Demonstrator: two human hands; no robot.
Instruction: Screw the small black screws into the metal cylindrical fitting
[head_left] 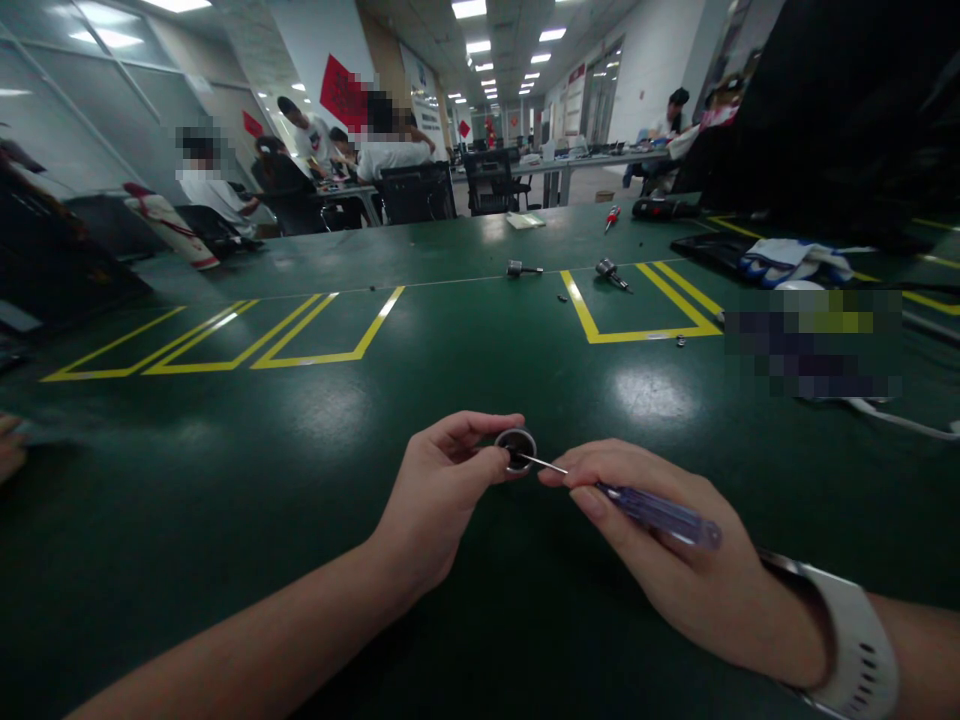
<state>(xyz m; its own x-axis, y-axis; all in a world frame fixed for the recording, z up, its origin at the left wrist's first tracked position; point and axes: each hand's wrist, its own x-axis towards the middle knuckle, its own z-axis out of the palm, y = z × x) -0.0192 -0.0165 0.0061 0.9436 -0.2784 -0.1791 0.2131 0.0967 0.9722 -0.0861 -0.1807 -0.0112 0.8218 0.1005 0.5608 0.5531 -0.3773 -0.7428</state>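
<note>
Between the thumb and fingers of my left hand (442, 490) is a small round metal part (517, 440), a ring-like rim with a dark hollow facing me. My right hand (660, 540) is closed around a screwdriver (660, 513) with a translucent purple handle. Its thin shaft points left, and the tip reaches into the hollow of the round part. Both hands are above the green table (300, 530), near its front. What lies inside the hollow is too dark to make out.
Farther back lie two metal parts with shafts (514, 269) (609, 270), a red screwdriver (613, 216), a small piece (680, 341) and gloves (795, 260). Yellow tape (307, 360) marks the table. Another person's hand (10, 447) shows at the left edge.
</note>
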